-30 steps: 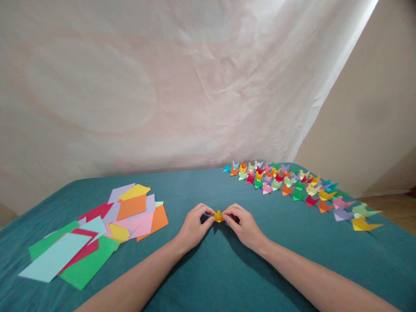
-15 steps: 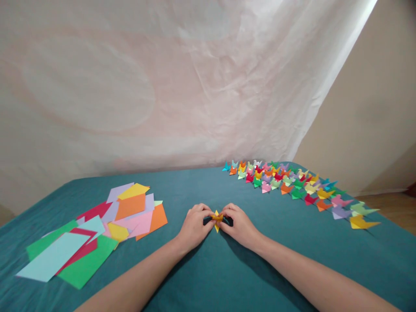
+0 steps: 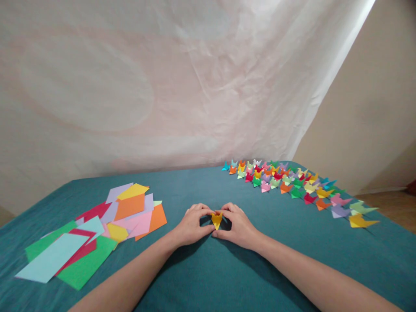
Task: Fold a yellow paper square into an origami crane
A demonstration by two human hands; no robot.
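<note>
Between my hands, near the middle of the table, is a small folded yellow paper [image 3: 216, 221] with a pointed lower end facing me. My left hand [image 3: 194, 224] grips its left upper corner with the fingertips, the thumb near the lower point. On the other side my right hand [image 3: 238, 226] pinches the right upper corner, its thumb close to the tip. The fingertips hide part of the upper edge.
Loose coloured paper sheets [image 3: 86, 242] overlap on the left of the green tablecloth [image 3: 195, 286]. Rows of small folded paper birds [image 3: 297, 193] stand along the right and back right. A pale sheet of cloth [image 3: 182, 86] hangs behind the table.
The yellow paper has gone from a narrow upright star-like shape to a wider form with its point toward me. My thumbs have moved down and away from its middle.
</note>
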